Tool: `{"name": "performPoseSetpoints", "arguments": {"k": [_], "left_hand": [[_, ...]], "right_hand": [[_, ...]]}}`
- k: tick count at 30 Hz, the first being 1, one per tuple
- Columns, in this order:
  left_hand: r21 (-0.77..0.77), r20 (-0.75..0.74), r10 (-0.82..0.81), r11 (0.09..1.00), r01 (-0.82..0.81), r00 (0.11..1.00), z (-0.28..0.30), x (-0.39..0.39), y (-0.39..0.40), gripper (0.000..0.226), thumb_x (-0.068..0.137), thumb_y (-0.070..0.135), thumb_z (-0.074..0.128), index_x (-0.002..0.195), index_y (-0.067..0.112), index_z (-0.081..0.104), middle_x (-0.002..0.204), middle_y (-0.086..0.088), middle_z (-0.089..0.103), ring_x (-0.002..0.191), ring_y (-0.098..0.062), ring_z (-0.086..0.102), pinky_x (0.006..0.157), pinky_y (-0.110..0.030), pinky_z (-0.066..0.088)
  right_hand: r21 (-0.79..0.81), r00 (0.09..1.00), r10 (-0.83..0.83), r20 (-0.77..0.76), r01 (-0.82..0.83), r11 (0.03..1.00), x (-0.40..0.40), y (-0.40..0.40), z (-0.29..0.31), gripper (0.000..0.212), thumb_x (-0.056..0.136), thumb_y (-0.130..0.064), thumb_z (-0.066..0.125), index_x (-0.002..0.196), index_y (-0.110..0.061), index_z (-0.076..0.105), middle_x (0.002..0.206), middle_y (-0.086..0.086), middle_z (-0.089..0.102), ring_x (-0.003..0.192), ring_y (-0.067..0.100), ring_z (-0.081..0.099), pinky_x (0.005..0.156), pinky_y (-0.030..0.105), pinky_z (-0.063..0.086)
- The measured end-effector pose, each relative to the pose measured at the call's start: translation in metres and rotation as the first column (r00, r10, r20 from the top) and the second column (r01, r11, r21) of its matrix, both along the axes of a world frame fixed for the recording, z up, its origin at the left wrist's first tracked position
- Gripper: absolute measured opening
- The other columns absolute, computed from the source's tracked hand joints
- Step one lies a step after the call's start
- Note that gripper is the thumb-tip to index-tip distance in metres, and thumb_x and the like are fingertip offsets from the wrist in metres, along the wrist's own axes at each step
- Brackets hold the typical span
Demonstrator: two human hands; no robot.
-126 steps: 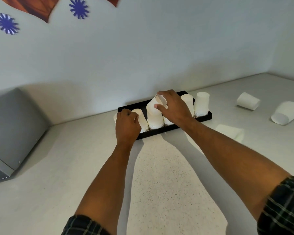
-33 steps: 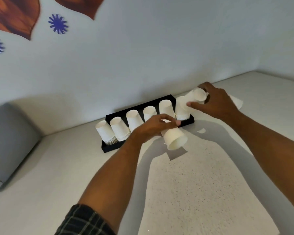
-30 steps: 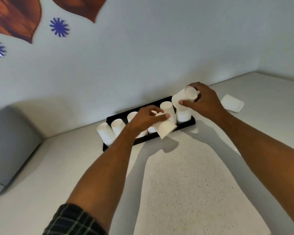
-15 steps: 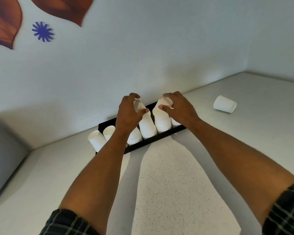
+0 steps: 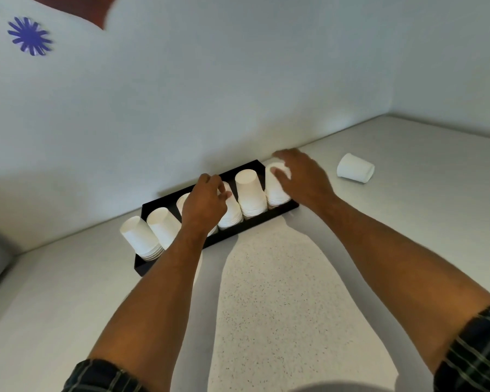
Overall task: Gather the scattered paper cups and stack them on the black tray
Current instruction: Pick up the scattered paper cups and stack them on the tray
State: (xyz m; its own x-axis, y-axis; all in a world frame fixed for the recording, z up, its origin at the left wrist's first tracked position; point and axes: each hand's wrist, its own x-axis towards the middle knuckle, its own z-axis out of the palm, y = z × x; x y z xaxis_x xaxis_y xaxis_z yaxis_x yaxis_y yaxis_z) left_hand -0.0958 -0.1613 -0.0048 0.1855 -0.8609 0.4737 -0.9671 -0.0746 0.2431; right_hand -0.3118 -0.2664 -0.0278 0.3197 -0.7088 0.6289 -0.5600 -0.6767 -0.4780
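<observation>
Speckled pale countertop (image 5: 266, 292) is running back to a plain wall, and the black tray (image 5: 277, 215) is sitting near that wall, carrying a row of upside-down paper cup stacks (image 5: 251, 196), while one loose cup (image 5: 355, 168) is lying on its side well apart to the right. Left hand (image 5: 203, 207) is curling its fingers round the top of a middle stack and right hand (image 5: 303, 179) is resting spread fingers over the rightmost stack (image 5: 275, 190). Any sideways drag while letting go is risking a toppled stack, since these light stacks are leaning and standing close together.

Left hand (image 5: 203, 206) hides two stacks' tops (image 5: 229, 213)
</observation>
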Motion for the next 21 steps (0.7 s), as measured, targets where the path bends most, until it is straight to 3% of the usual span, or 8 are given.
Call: {"name": "performPoseSetpoints", "arguments": {"k": [2,4,7,10,14,21], "left_hand": [[-0.047,0.055,0.028,0.999,-0.025,0.998,-0.002,-0.003,-0.001,0.02,0.094,0.029,0.064,0.097,0.01,0.062,0.099,-0.007,0.057,0.078,-0.025,0.059,0.066,-0.037,0.051],[-0.082,0.118,0.051,0.996,-0.042,0.992,-0.004,-0.006,-0.001,0.02,0.092,0.029,0.065,0.096,0.009,0.062,0.095,-0.008,0.059,0.073,-0.027,0.059,0.066,-0.04,0.052],[-0.113,0.143,0.07,0.992,-0.053,0.987,-0.008,-0.007,-0.001,0.02,0.089,0.028,0.067,0.096,0.009,0.062,0.093,-0.009,0.061,0.071,-0.028,0.059,0.065,-0.039,0.051],[-0.129,0.158,0.07,0.99,-0.05,0.985,-0.013,-0.006,-0.001,0.02,0.087,0.026,0.069,0.097,0.01,0.06,0.093,-0.008,0.062,0.071,-0.027,0.059,0.065,-0.039,0.051],[-0.137,0.181,0.058,0.99,-0.033,0.982,-0.015,-0.003,0.0,0.022,0.087,0.027,0.07,0.099,0.012,0.06,0.094,-0.006,0.062,0.073,-0.027,0.06,0.068,-0.04,0.051],[-0.113,0.219,0.059,0.993,-0.035,0.974,-0.018,-0.002,0.003,0.026,0.086,0.029,0.069,0.106,0.015,0.059,0.102,-0.005,0.063,0.079,-0.024,0.061,0.074,-0.033,0.046]], "right_hand": [[0.031,0.984,-0.151,0.095,0.148,0.988,-0.024,-0.013,-0.001,0.035,0.094,-0.032,0.058,0.128,-0.022,0.057,0.122,0.002,0.06,0.107,0.023,0.06,0.089,0.038,0.05],[0.077,0.942,-0.326,0.075,0.321,0.944,-0.05,-0.03,-0.006,0.04,0.091,-0.027,0.063,0.129,-0.017,0.056,0.123,0.007,0.06,0.11,0.028,0.059,0.092,0.039,0.048],[0.163,0.845,-0.49,-0.212,0.525,0.835,-0.086,-0.053,-0.021,0.063,0.087,-0.033,0.067,0.142,-0.012,0.043,0.135,0.016,0.053,0.121,0.036,0.052,0.099,0.045,0.042],[0.222,0.8,-0.443,-0.405,0.556,0.801,-0.109,-0.068,-0.039,0.076,0.086,-0.043,0.068,0.147,-0.013,0.033,0.139,0.021,0.047,0.128,0.041,0.044,0.103,0.047,0.035],[0.184,0.76,-0.416,-0.499,0.562,0.806,-0.12,-0.076,-0.054,0.064,0.089,-0.038,0.065,0.144,-0.013,0.041,0.131,0.024,0.049,0.12,0.043,0.047,0.101,0.048,0.037],[0.323,0.865,-0.353,-0.357,0.469,0.822,-0.109,-0.078,-0.061,0.054,0.094,-0.026,0.06,0.144,-0.022,0.04,0.128,0.025,0.034,0.102,0.051,0.055,0.093,0.052,0.047]]}}
